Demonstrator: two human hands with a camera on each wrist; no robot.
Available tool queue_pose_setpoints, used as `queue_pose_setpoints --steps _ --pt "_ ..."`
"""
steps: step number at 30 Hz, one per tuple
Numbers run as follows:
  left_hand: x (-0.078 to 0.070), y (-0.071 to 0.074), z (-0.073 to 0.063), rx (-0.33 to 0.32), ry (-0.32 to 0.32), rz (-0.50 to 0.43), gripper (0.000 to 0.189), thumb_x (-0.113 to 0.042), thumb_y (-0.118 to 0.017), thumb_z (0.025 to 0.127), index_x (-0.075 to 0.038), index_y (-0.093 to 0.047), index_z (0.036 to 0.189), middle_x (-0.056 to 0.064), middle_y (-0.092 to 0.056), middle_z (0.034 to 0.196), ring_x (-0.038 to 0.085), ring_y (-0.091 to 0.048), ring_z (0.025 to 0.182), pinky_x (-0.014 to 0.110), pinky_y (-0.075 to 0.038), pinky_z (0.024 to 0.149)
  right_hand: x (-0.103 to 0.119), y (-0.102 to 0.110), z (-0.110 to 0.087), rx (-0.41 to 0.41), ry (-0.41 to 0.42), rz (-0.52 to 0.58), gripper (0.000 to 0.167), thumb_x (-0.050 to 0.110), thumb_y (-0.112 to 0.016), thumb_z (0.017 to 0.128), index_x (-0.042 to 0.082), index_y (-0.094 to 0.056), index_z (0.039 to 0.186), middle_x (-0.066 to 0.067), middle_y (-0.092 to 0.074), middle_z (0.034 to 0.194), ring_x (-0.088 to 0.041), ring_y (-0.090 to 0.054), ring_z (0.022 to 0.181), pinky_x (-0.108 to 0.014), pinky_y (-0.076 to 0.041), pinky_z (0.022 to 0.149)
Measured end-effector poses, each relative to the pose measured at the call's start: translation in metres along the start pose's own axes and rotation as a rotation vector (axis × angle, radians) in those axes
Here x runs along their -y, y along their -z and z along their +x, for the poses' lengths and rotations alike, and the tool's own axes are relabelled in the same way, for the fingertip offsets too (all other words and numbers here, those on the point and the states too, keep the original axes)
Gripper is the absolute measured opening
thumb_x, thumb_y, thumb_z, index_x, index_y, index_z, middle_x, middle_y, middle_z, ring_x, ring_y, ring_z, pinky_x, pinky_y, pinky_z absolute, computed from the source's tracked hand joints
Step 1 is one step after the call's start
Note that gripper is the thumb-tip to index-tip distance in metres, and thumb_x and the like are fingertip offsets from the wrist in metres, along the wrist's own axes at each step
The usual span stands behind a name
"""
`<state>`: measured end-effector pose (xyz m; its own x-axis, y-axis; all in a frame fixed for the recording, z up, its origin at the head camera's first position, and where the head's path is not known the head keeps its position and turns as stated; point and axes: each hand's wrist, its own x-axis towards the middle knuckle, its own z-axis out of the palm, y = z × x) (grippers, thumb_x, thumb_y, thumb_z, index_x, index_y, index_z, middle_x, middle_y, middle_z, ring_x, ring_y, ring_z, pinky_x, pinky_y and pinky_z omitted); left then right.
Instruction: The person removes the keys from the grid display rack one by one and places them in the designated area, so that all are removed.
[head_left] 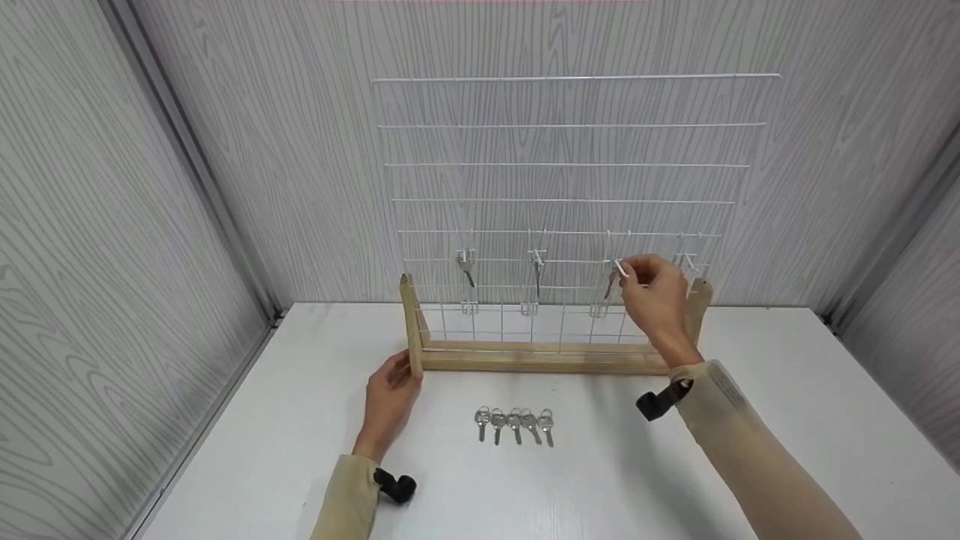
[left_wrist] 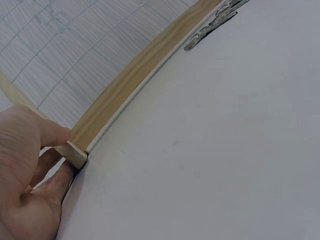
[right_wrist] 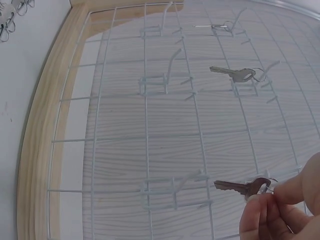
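Note:
My right hand (head_left: 658,296) pinches the ring end of a key (right_wrist: 245,187) between thumb and fingers, at the third hook (head_left: 622,268) of the upper row on a white wire grid (head_left: 562,201). The key's blade points down in the head view. Fingers hide part of its ring. Low on the left, my left hand (head_left: 390,394) grips the end of the wooden stand's side piece (head_left: 412,330), thumb on one face and fingers on the other. Two more keys hang to the left, one key (head_left: 466,266) on the first hook and another key (head_left: 538,274) on the second.
Several keys (head_left: 515,421) with rings lie in a row on the white table (head_left: 465,495) before the stand. A fourth upper hook (head_left: 688,262) is partly behind the right hand. Lower hooks (head_left: 529,308) run beneath. A wood-grain panel (head_left: 300,150) stands behind the grid.

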<state>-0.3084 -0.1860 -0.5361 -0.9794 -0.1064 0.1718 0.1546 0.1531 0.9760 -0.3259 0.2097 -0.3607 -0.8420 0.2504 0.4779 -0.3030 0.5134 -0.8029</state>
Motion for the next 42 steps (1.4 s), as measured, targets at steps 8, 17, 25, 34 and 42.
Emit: queue_pose_setpoints --steps 8,17,25,34,42 --pt "0.000 -0.001 0.000 -0.009 -0.001 0.038 0.050 -0.004 -0.064 0.104 -0.003 -0.054 0.153 0.022 -0.056 0.155 0.039 -0.053 0.147 0.042 -0.049 0.123 0.003 0.002 -0.002 0.034 0.005 -0.012 0.022 0.013 -0.058 0.110 -0.005 -0.071 0.114 -0.020 -0.073 0.106 -0.013 -0.065 0.089 -0.009 -0.050 0.070" --pt "-0.001 0.001 0.000 -0.005 0.008 0.038 0.050 -0.005 -0.062 0.105 -0.005 -0.054 0.154 0.021 -0.055 0.157 0.039 -0.052 0.148 0.043 -0.049 0.122 0.005 0.007 -0.004 0.061 0.007 0.003 0.022 0.013 -0.055 0.111 -0.005 -0.067 0.115 -0.022 -0.072 0.109 -0.021 -0.067 0.096 -0.012 -0.050 0.075" --pt "0.000 0.001 0.000 -0.013 0.028 0.044 0.050 -0.008 -0.064 0.105 -0.006 -0.054 0.154 0.019 -0.056 0.156 0.037 -0.053 0.147 0.042 -0.051 0.120 0.007 0.013 -0.009 0.086 0.022 0.038 0.019 0.010 -0.055 0.111 -0.005 -0.066 0.111 -0.020 -0.070 0.107 -0.010 -0.064 0.089 -0.010 -0.055 0.072" --pt "0.002 -0.001 0.001 -0.020 0.025 0.056 0.049 -0.008 -0.064 0.105 -0.004 -0.055 0.153 0.021 -0.056 0.156 0.039 -0.053 0.147 0.044 -0.051 0.121 0.009 0.021 -0.014 0.115 0.048 0.065 0.018 0.008 -0.054 0.111 -0.007 -0.063 0.113 -0.024 -0.071 0.110 -0.003 -0.063 0.086 -0.010 -0.057 0.074" --pt "0.004 0.000 0.003 -0.006 0.019 0.056 0.049 -0.009 -0.064 0.105 -0.003 -0.054 0.153 0.022 -0.054 0.157 0.039 -0.052 0.148 0.044 -0.050 0.121 0.013 0.027 -0.016 0.148 0.041 0.104 0.017 0.006 -0.054 0.111 -0.008 -0.062 0.114 -0.026 -0.072 0.111 -0.007 -0.069 0.088 -0.015 -0.062 0.078"
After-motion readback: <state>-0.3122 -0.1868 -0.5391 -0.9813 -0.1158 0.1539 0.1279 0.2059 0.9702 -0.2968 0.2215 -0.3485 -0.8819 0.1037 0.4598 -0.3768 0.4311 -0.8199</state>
